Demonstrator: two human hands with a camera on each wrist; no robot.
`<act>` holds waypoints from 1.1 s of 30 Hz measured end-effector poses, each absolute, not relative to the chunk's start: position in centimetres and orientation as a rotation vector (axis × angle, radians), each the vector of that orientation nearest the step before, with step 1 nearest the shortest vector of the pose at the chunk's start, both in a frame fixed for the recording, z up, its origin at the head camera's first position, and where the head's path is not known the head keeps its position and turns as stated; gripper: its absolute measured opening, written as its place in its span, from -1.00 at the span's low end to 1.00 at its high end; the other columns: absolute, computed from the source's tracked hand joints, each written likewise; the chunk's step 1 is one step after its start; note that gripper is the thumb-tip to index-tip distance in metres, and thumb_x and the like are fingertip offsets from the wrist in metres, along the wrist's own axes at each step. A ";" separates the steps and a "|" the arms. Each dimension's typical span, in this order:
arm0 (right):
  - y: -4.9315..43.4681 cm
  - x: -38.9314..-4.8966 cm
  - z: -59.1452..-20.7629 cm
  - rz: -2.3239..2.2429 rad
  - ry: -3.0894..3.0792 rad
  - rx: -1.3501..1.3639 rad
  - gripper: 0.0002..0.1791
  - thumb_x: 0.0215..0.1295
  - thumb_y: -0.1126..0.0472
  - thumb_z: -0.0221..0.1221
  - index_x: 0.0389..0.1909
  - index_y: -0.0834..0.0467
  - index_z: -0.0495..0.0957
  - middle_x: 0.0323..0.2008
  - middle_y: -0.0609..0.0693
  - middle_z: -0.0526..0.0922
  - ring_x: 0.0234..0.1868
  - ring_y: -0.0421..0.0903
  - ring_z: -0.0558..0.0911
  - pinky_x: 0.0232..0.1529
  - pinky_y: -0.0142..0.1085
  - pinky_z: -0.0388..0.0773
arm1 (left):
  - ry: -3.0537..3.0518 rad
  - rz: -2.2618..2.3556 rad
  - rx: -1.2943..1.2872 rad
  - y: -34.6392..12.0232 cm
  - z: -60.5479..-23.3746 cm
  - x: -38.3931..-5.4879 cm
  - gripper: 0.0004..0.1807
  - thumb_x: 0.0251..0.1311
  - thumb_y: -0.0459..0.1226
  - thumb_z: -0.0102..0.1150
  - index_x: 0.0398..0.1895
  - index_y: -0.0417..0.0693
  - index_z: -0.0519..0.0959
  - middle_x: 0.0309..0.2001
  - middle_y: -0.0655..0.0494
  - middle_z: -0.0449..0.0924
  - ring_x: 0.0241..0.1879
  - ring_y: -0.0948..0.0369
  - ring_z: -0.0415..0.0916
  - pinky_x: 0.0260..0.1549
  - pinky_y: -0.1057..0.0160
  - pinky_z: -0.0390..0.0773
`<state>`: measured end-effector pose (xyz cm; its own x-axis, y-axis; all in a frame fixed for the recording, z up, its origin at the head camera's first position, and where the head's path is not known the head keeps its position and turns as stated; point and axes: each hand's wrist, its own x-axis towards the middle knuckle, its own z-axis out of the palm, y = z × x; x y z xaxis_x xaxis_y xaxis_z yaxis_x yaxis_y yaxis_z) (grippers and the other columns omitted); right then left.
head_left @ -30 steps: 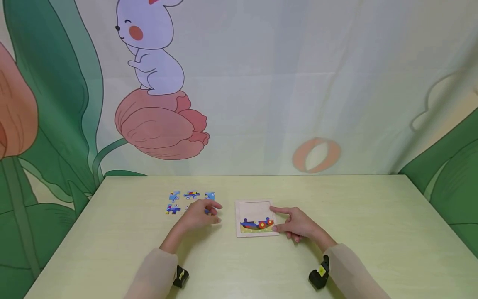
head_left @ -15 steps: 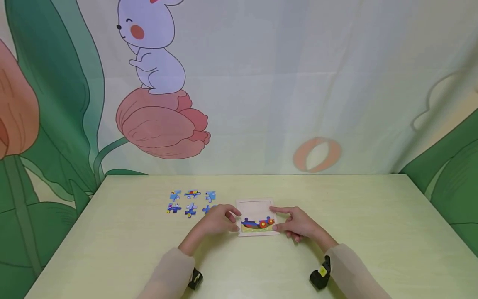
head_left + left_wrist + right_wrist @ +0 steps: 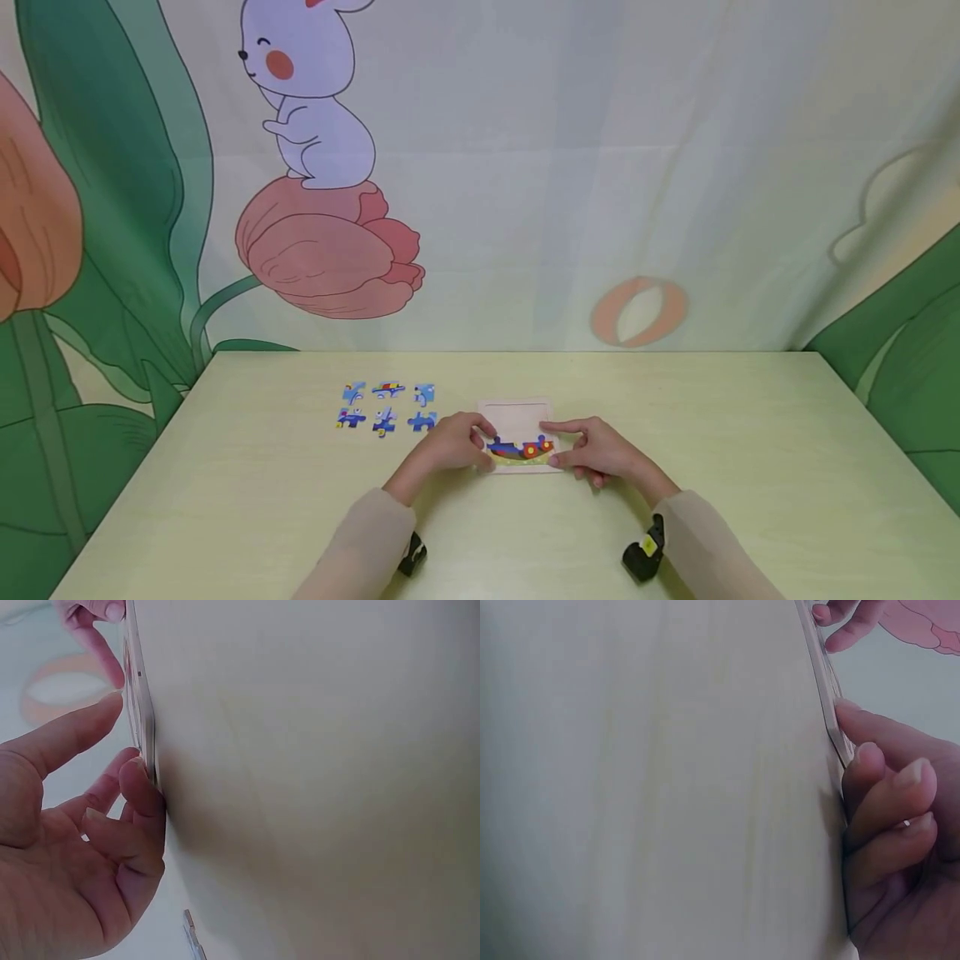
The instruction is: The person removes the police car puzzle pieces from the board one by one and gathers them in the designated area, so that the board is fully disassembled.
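A square wooden puzzle frame (image 3: 516, 415) lies on the table in the head view. Joined blue, red and yellow puzzle pieces (image 3: 519, 452) fill its lower part; the upper part shows bare wood. My left hand (image 3: 454, 442) is at the frame's left side, thumb and index finger touching it. At the opposite side, my right hand (image 3: 603, 447) rests its outstretched index finger and thumb along the edge. Both wrist views show a thumb over the frame's face, with the other fingers bent beside its edge.
Left of the frame, several loose puzzle pieces (image 3: 385, 422) lie in two rows on the pale wooden table (image 3: 712, 417). A curtain (image 3: 510, 208) printed with a rabbit and flowers hangs behind the table.
My left hand has moved right, away from the loose pieces, to the frame's left edge. The frame appears slightly farther right; my right hand stays at its edge.
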<state>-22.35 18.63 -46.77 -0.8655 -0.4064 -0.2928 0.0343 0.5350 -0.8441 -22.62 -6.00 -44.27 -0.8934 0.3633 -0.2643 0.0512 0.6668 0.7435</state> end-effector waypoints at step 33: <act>18.7 -22.6 -46.6 -1.268 2.269 -0.345 -0.49 0.11 0.13 0.25 0.13 0.05 0.47 -0.87 -0.08 0.34 -0.92 -0.27 0.21 -0.84 -0.46 0.20 | 2.688 0.909 0.400 -4.3 -44.5 -22.7 -0.63 -0.16 -0.32 0.41 -0.24 -0.15 0.51 -0.35 0.09 0.44 -0.35 0.18 0.33 -0.25 0.20 0.39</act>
